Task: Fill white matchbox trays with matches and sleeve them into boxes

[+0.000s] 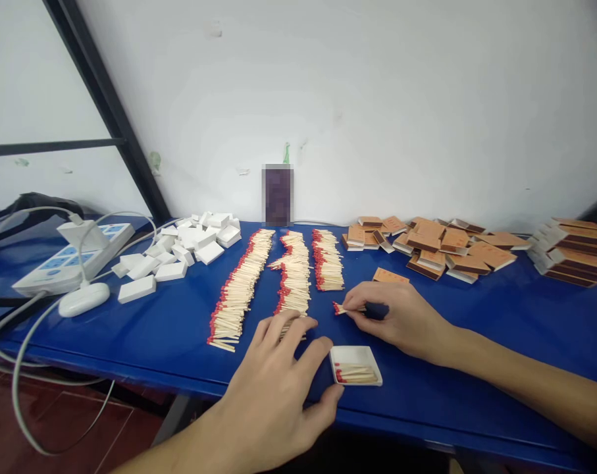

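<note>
My right hand [401, 320] pinches a few red-tipped matches [338, 308] between thumb and fingertips, just above the table. Below it lies a small white matchbox tray [347, 355], part filled with matches [356, 374] whose red heads point left. My left hand [283, 382] is spread open at the tray's left side, its thumb and index finger near the tray's edge; I cannot tell if they touch it. Its other fingers cover the near end of the middle row of matches [294, 283]. Longer and shorter match rows stand on the left [241, 283] and right [329, 260].
White trays [199, 240] are heaped at the back left. Orange matchbox sleeves [441, 240] lie at the back right, with stacked boxes [574, 250] beyond. A power strip [76, 260] and white cables crowd the left. A pixelated dark object [278, 195] leans against the wall.
</note>
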Action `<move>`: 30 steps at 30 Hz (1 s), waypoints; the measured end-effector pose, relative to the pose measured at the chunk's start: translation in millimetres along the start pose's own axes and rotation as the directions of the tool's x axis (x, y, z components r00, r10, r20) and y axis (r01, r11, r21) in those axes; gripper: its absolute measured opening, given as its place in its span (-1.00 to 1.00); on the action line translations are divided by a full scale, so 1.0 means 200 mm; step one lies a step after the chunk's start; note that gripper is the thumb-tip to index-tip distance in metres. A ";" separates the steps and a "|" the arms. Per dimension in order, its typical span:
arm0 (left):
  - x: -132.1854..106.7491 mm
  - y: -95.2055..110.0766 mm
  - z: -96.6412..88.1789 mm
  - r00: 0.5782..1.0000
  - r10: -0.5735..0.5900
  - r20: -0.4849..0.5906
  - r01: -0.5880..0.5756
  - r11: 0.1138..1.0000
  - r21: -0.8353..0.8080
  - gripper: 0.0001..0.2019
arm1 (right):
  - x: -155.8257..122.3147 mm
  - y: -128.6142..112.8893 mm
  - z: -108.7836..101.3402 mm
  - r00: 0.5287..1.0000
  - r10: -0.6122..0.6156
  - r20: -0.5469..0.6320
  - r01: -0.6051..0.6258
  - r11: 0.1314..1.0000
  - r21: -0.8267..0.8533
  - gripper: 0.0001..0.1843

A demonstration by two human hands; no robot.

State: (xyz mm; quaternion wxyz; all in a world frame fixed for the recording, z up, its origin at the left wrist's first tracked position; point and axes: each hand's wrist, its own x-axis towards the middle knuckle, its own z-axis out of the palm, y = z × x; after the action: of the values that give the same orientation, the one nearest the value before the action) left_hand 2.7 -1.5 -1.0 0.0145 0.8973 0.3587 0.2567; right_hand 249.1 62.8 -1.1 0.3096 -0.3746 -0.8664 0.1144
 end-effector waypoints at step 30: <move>0.00 0.00 -0.01 0.999 -0.031 0.005 0.031 1.000 -0.001 -0.72 | -0.09 -0.22 -0.04 0.943 -0.302 0.141 0.292 0.953 0.085 -0.81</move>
State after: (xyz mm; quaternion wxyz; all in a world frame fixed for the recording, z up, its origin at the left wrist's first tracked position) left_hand 1.8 -1.2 0.2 0.0199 0.8923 0.3726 0.2541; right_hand 236.9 18.7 15.7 0.2679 -0.2200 -0.9300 0.1220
